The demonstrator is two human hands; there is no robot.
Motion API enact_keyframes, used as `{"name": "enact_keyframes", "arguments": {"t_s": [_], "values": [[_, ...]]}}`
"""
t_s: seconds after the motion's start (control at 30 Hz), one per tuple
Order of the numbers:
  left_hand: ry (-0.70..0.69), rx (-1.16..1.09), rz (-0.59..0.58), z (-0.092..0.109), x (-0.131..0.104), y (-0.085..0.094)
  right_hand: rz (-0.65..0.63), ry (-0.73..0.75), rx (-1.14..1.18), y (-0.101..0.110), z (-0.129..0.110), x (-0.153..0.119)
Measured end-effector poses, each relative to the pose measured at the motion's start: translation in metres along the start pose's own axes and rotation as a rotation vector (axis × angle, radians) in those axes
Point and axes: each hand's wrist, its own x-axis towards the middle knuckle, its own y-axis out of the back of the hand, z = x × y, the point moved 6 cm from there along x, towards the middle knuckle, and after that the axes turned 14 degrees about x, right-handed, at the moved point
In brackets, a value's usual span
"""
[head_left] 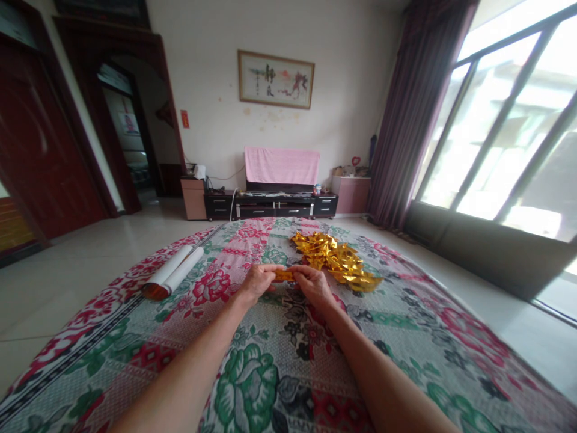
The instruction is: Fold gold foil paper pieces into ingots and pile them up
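Between my two hands is a small strip of folded gold foil paper (283,276), held level above the patterned cloth. My left hand (260,282) pinches its left end, and my right hand (312,285) pinches the right end. Just beyond my right hand lies a heap of folded gold foil pieces (336,258), shiny and pointed, spread toward the right. Off to the left rests a loosely rolled sheet (175,272), white outside with a gold inner face showing at its near end. Fingers partly cover the held strip.
A flowered cloth (247,373) in green, pink and grey covers the surface under my arms. Farther back, a low black cabinet (274,207) carries a screen draped with a pink towel (282,165). A window and a purple curtain (419,108) stand at the right.
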Motion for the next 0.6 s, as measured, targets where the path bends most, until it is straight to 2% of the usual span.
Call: {"name": "enact_keyframes", "arguments": {"t_s": [0.2, 0.6], "values": [[0.007, -0.067, -0.052, 0.0010, -0.0017, -0.0029, 0.000, -0.022, 0.048, -0.0002, 0.0022, 0.0001], [-0.001, -0.063, -0.061, 0.0001, 0.0006, -0.0037, 0.020, -0.062, 0.087, 0.0004, 0.0055, 0.0003]]}}
